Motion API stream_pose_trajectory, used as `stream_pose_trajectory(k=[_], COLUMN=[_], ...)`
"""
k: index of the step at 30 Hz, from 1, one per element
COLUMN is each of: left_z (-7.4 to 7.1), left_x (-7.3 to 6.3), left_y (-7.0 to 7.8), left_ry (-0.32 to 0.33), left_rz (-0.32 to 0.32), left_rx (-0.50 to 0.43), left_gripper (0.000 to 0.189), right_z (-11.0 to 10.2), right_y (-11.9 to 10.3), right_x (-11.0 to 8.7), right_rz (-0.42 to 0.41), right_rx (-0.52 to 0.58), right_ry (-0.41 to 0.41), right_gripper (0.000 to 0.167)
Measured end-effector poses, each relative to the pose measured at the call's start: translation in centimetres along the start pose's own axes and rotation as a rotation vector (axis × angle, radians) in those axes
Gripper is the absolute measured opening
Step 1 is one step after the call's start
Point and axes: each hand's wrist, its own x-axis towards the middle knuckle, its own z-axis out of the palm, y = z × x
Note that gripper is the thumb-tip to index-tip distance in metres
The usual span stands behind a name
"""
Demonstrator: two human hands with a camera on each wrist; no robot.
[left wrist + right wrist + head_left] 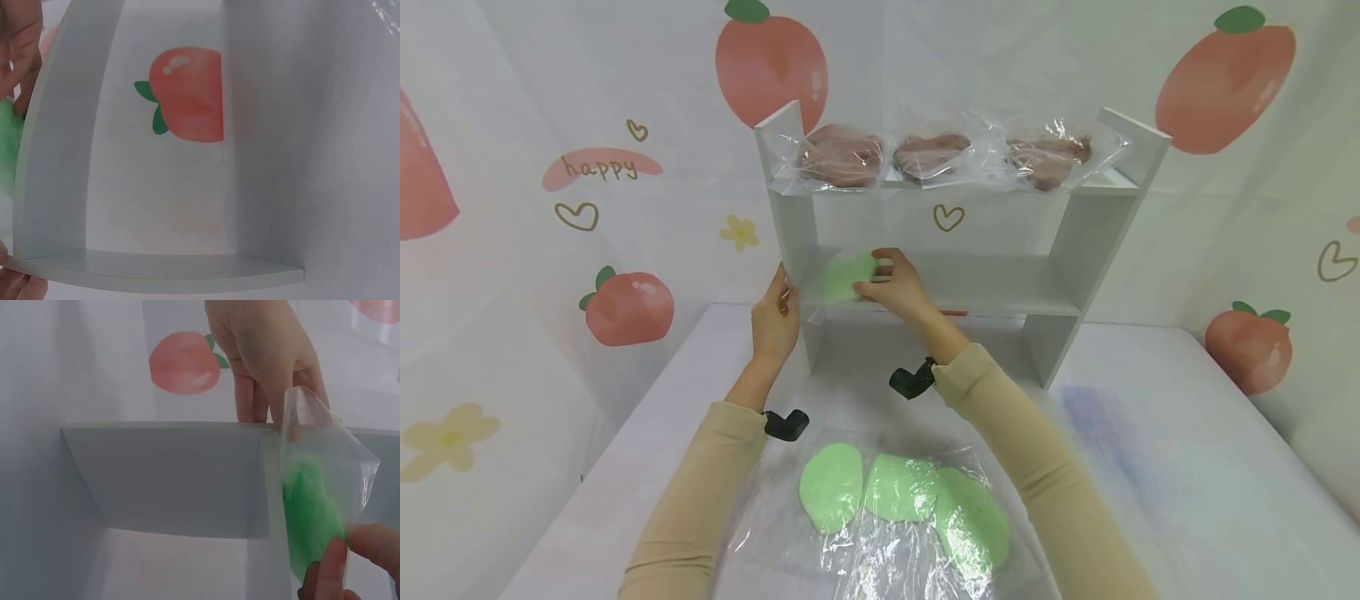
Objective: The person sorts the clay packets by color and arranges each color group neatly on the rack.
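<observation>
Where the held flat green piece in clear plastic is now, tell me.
In the head view, the green piece is in the right hand's grip, by the white shelf's lower board, near its left side panel.

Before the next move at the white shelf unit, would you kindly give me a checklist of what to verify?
1. Right hand pinches the clear plastic bag holding a flat light-green piece: ok.
2. Left hand grips the white shelf unit at its left side: ok.
3. Bag let go on the white lower board: not ok, it is in the right hand.
4. Bag's underside touching that board: cannot tell.
5. Bare board right of the right hand: ok.
6. Three flat light-green pieces on the white table, not covered by either arm: ok.
</observation>
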Motion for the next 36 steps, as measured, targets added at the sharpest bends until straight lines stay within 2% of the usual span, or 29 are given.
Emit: stream_pose_trajectory(k=[6,10,23,30,36], left_z=[0.0,0.0,0.1,0.1,0.1], left_x=[0.0,0.0,0.0,0.0,0.0], left_y=[0.0,0.2,0.1,0.1,0.1], left_ry=[0.020,0.031,0.005,0.016,0.020], left_rz=[0.013,0.027,-0.002,0.002,-0.012], left_rx=[0.003,0.010,0.007,0.010,0.001], left_gripper=[0.046,0.046,0.047,0.046,0.045], right_z=[0.6,0.8,1.2,1.2,0.9], right_y=[-0.1,-0.1,-0.2,-0.1,-0.2], right_x=[0.2,0.4,0.9,1.0,0.5], right_rz=[-0.006,-0.025,-0.021,-0.020,-0.026], right_rx=[-0.067,-0.088,-0.151,-0.123,-0.206], right_ry=[0.045,0.054,0.081,0.068,0.044], right_gripper=[0.044,0.038,0.033,0.037,0.041])
